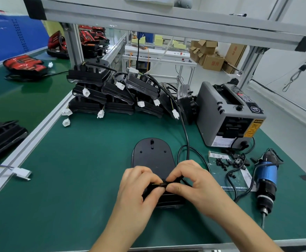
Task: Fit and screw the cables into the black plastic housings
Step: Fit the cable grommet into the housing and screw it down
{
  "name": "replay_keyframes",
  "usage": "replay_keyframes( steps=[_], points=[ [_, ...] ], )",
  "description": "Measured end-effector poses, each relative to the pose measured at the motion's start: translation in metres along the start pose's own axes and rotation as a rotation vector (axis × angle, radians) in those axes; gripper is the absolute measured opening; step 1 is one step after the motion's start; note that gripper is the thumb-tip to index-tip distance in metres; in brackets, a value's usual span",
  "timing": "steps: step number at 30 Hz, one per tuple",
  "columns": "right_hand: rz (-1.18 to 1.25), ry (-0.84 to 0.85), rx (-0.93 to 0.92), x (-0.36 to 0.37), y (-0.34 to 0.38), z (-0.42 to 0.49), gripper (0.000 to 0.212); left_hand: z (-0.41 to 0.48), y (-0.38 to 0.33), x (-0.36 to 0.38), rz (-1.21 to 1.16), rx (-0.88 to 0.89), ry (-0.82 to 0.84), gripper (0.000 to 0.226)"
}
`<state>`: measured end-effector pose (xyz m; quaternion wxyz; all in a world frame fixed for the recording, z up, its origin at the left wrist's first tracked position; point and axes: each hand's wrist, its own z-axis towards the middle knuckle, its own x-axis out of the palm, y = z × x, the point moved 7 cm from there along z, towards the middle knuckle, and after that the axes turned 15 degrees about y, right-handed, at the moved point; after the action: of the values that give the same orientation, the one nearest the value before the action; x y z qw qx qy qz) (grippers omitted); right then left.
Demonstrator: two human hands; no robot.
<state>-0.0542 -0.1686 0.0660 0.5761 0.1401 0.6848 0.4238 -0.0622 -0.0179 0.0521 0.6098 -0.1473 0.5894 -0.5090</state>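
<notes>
Nearest the camera, at lower centre of the frame, the left hand [137, 186] and the right hand [190, 180] meet over the near end of a black plastic housing [153, 157] lying flat on the green mat [76, 170]. Fingers of both hands are pinched narrow on the end of a black cable [185, 135], pressing it at the housing's near edge. This looks like the fitting step; the screwing seems not yet begun, since the blue electric screwdriver [266, 180] lies untouched at lower right, beside loose small black parts [228, 162]. At upper centre, a stack of housings with white connectors [115, 93] appears already cabled. The housing is matte, oval-ended, with a short post near its far end.
</notes>
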Motion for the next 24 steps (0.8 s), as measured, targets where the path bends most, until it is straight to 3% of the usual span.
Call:
replay_keyframes(
  steps=[3,7,11,14,18,24],
  points=[
    [-0.08,-0.093,-0.095,-0.002,0.007,-0.002,0.009,0.002,0.0,-0.004,-0.023,-0.019,0.057,0.005],
    [-0.364,-0.293,-0.322,0.001,0.023,-0.011,0.022,0.005,-0.002,-0.01,0.065,-0.036,0.133,0.014],
    [-0.501,-0.416,-0.443,0.006,0.023,-0.017,0.018,0.01,-0.008,-0.007,0.152,-0.035,0.229,0.02],
    [-0.503,-0.427,-0.469,0.007,0.023,-0.017,0.015,0.013,-0.006,-0.007,0.001,-0.119,0.249,0.009],
    [-0.457,-0.406,-0.421,0.005,0.022,-0.015,0.023,0.014,0.001,-0.006,-0.19,-0.234,0.143,0.013],
    [-0.397,-0.405,-0.371,0.005,0.021,-0.018,0.021,0.009,0.005,0.0,-0.205,-0.243,0.078,0.014]
  ],
)
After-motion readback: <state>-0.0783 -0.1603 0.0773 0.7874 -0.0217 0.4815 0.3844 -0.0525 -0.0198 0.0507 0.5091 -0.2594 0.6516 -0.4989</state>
